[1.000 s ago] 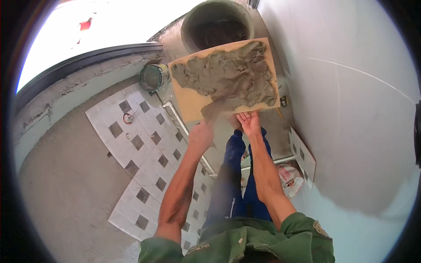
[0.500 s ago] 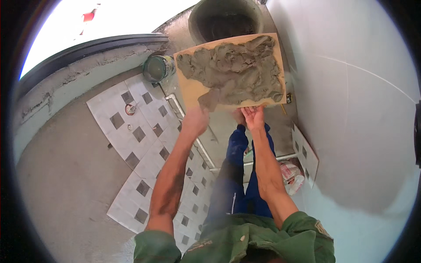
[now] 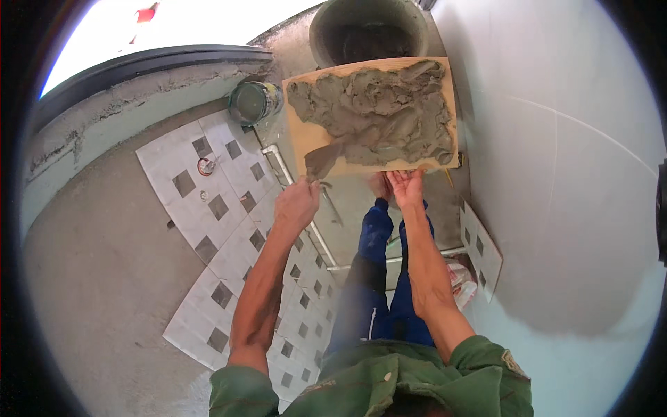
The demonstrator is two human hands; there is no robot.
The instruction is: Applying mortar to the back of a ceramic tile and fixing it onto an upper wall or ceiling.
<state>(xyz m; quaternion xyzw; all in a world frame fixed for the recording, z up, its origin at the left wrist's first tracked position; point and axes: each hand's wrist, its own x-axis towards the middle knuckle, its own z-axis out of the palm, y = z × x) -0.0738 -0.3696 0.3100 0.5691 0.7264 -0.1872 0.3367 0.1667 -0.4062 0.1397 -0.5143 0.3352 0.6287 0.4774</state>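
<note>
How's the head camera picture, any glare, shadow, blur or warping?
Head view: glare whites out the area beyond the dark sill; head view: soft shadow greys the right wall; head view: fisheye curves the sill, corners black, mortar fairly sharp.

Grey conc. floor, paler patch by tiles' near end. Lg flat white tiles w/ grey squares lie on it, edge to edge. Sm. dark chip just L of tiles. Green bkt v. close to tiles' far end. Lg round tub beyond tiles & off to R. White pipe w/ elbow runs along tiles' R side. Yellow stick & bag, partly hidden, both well R of tiles.
</note>
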